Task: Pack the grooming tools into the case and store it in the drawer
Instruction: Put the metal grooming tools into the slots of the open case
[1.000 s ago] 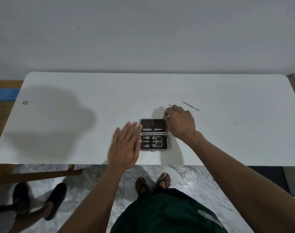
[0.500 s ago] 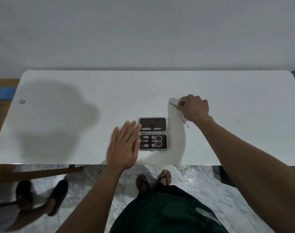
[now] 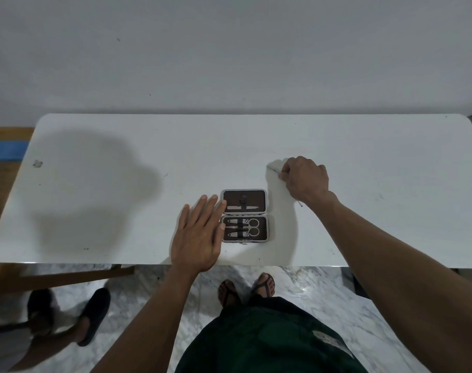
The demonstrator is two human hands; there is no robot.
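An open case [image 3: 245,215] lies flat on the white table [image 3: 364,157], just below frame centre, near the front edge. The left hand [image 3: 200,238] is laid flat beside it, at its left, fingers spread and straight, gripping nothing; fingertips touch the case's left rim, so the case is probably being steadied.

The right hand [image 3: 305,179] is seen right of centre, up and right of the case, fingers curled closed. A thin metal tool [image 3: 274,170] sticks out at the knuckles on the left, and a thin tip [image 3: 300,203] shows below the wrist. Whether 1 or 2 tools are held, and whether they are lifted or still on the table, cannot be told.

Step in hand, as judged: the thin loose tools are being picked up for packing. A thin tool flat on a table is best pinched at 1 end or tipped up at the edge of a fingertip, then carried level to the case and slid under a strap. The case should be kept pinned by the left hand so it is not pushed off.

Case contents: in the upper half, 1 pale flat tool [image 3: 241,207] under a strap. In the lower half, small scissors [image 3: 252,227] and 2 clipper-like tools [image 3: 233,227], all strapped. No drawer is in view.
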